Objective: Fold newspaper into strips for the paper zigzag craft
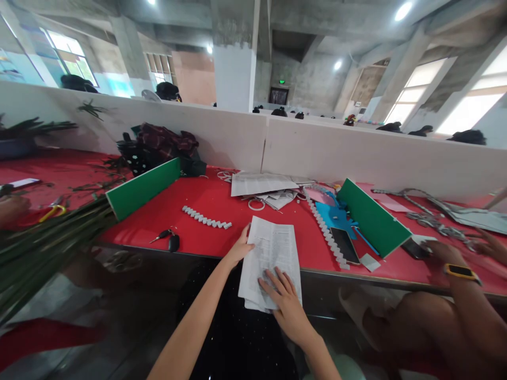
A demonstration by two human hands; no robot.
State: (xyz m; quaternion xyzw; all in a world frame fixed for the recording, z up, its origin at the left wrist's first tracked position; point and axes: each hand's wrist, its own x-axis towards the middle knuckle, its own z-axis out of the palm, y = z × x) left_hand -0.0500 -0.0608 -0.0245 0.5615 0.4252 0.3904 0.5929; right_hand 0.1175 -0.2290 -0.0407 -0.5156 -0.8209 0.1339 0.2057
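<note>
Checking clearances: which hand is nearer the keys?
Left. The left hand grips the left edge of the paper, to the right of the keys; the right hand lies on the paper, farther right and closer to the body.

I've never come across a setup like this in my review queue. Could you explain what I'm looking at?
There's no machine here: a person works with bare hands, and this single picture comes from a camera on their head, looking forward and down. The left hand holds the left edge of some printed sheets; the right hand lies spread on top. On the red table beyond are a short white zigzag strip, a car key fob, a pile of printed paper, a longer zigzag strip and a dark-screened phone. The yellow-framed watch at the right is on another person's wrist.
</note>
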